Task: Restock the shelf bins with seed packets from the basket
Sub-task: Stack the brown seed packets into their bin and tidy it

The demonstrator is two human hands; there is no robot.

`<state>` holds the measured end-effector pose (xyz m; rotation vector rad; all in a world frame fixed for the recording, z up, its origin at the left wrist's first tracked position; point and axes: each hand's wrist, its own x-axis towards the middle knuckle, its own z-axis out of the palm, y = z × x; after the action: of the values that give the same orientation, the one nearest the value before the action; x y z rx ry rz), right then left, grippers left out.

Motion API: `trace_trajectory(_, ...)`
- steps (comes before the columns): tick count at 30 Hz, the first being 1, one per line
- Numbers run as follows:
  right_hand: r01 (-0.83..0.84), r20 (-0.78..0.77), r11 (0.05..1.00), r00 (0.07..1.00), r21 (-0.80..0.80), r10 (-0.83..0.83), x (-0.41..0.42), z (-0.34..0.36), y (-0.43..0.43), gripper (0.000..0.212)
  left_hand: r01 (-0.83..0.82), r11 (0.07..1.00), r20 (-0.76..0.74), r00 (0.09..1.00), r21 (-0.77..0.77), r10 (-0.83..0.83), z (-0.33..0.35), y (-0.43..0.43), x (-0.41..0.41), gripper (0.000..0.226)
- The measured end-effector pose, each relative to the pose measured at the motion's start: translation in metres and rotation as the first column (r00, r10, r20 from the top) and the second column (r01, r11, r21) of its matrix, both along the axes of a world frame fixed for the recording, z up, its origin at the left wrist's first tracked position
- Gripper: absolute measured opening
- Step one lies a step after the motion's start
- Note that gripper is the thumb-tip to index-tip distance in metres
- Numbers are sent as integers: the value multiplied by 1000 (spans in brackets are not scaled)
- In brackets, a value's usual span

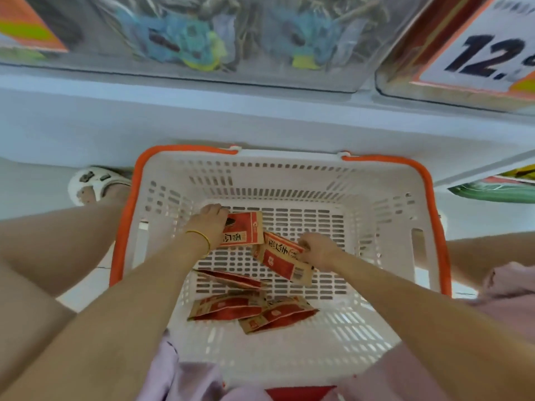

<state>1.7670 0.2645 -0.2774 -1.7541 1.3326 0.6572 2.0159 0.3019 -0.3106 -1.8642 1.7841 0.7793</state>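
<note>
Head view: left packet [244, 231] is gripped by the left hand [210, 224] inside the basket [130, 198]. Beside it, the right packet [282, 260] is pinched by the right hand [318, 250].

Both arms are reaching down into the white basket [289, 169]. The left grip [210, 224] is curling over the edge of a red seed packet [246, 231] at ten o'clock on the basket floor. The right grip [317, 250] is pinching a second packet [282, 261] near the centre, holding it tilted. Three loose packets [228, 309] are lying at six o'clock. Clear shelf bins [202, 39] are sitting at twelve o'clock.
</note>
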Motion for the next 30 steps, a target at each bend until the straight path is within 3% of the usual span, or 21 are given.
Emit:
trace_trajectory(3, 80, 134, 996, 988, -44, -74, -16, 27, -9, 46, 64, 998, 22, 998, 8, -64, -13, -9, -3, 67)
trace_trajectory(8, 147, 209, 989, 968, -33, -137, -27, 57, -13, 23, 52, 998, 75, 996, 34, -55, -24, -8, -6, 60)
trace_trajectory(12, 108, 278, 987, 951, 122, -138, -31, 76, -8, 45, -28, 993, -22, 999, 116, 31, -21, -6, -9, 52)
trace_trajectory(15, 60, 240, 997, 970, -40, -49, -34, 83, -6, 42, -71, 990, -61, 995, 124, 79, -6, -12, -16, 47)
trace_trajectory(17, 152, 278, 974, 955, -169, -101, -34, 94, -7, 27, -118, 989, -140, 982, 88, 130, 14, -22, -24, 41)
trace_trajectory(20, 361, 433, 893, 873, -267, -224, -36, 121, -15, 3, -310, 936, -470, 810, 165, 351, 54, -34, -42, 36)
trace_trajectory(21, 441, 490, 862, 825, -249, -281, -38, 129, -18, 8, -356, 915, -562, 724, 192, 400, 71, -36, -49, 35)
trace_trajectory(23, 588, 593, 806, 672, -63, -444, -42, 145, -21, 14, -395, 889, -686, 583, 230, 436, 100, -37, -65, 32)
trace_trajectory(26, 688, 645, 695, 437, 209, -627, -49, 163, -21, 16, -436, 833, -790, 348, 340, 505, 138, -34, -86, 35)
trace_trajectory(30, 755, 670, 582, 266, 303, -693, -59, 182, -18, 10, -371, 803, -846, 78, 467, 528, 176, -21, -107, 26)
